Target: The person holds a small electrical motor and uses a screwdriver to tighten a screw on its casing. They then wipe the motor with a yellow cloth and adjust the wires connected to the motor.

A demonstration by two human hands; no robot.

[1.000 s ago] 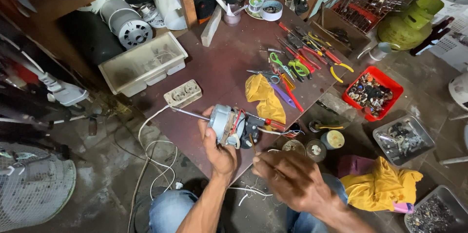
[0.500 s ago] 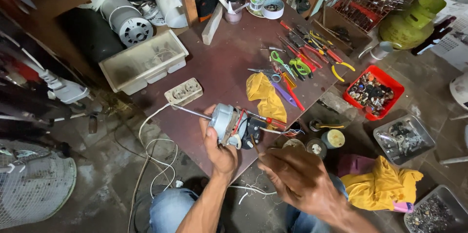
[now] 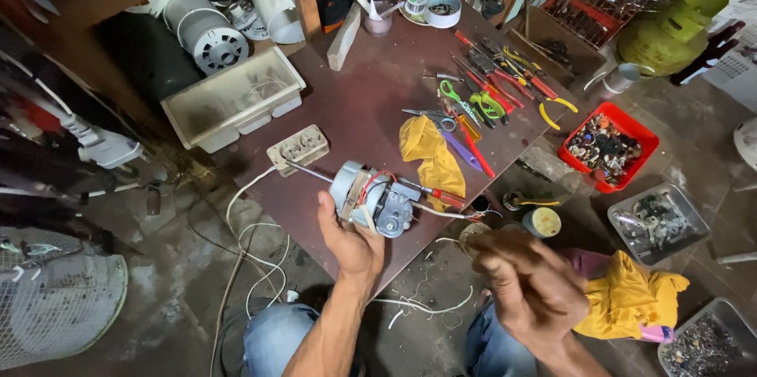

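low brown table and what lies on it

a dark reddish-brown table top (image 3: 371, 101) sits low over a grey concrete floor (image 3: 158, 282). on it lie a white plastic tub (image 3: 234, 98), a beige socket block (image 3: 297, 148), a crumpled yellow cloth (image 3: 430, 152), a spread of pliers and screwdrivers (image 3: 493, 85) with red, green and yellow handles, purple-handled scissors (image 3: 453, 136), a wooden block (image 3: 344, 27) and rolls of tape (image 3: 441, 10). white cable (image 3: 252, 243) trails on the floor.
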